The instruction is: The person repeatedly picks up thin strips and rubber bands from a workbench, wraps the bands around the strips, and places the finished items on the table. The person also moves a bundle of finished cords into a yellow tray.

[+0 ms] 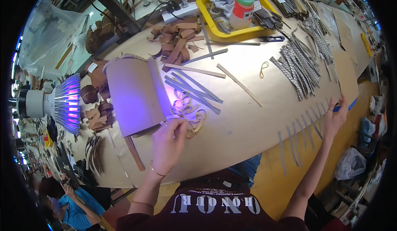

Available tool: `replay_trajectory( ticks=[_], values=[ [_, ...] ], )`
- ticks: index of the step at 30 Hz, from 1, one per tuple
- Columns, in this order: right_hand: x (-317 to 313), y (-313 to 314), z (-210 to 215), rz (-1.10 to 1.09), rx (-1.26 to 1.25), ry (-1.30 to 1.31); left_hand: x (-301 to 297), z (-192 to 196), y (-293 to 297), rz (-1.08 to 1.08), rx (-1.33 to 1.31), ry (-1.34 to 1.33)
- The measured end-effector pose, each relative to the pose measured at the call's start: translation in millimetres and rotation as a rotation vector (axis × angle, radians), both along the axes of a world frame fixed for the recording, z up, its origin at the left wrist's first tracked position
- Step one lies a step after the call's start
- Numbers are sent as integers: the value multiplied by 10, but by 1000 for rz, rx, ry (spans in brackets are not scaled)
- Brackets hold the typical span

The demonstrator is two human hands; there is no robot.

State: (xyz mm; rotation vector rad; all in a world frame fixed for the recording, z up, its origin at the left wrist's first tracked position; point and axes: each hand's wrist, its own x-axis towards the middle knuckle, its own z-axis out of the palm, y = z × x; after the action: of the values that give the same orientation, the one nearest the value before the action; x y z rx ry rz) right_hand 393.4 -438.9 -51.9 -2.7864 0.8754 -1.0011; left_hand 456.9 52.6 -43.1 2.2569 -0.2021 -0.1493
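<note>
My left hand point(168, 142) is closed, its fingers bent together beside a tangle of pale curled strips point(191, 116) on the table. What its fingertips hold, if anything, cannot be made out. Right beside it stands a wide curved brown sheet point(134, 94), lit violet along its side. My right hand point(337, 115) is stretched out to the table's right edge, fingers bent and apart, by a flat tan piece of card point(346, 75). A row of thin grey strips point(304, 132) hangs over the edge next to it. Longer grey strips point(192, 90) lie beyond the left hand.
A finned lamp point(66, 102) glows violet on the left. Brown strap offcuts point(178, 44) are heaped at the back, near a yellow tray point(221, 36) holding a green-lidded jar point(242, 11). Braided strips point(297, 67) lie at the right. Another person point(78, 206) sits at lower left.
</note>
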Motion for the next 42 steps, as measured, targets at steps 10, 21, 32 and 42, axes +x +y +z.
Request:
replay_trajectory(
  ticks=[10,21,32,42],
  values=[
    [877,2370,-152,576,256,386,-89,168,19,115,198,-165],
    [989,2278,-536,447,165,306,-77,42,-304,-266,-60,-273],
    [1055,2175,-136,502,576,475,-133,-2,-339,-294,-77,-308],
    [1143,2347,-449,525,193,396,-183,-32,-290,-397,-39,-251]
  ],
)
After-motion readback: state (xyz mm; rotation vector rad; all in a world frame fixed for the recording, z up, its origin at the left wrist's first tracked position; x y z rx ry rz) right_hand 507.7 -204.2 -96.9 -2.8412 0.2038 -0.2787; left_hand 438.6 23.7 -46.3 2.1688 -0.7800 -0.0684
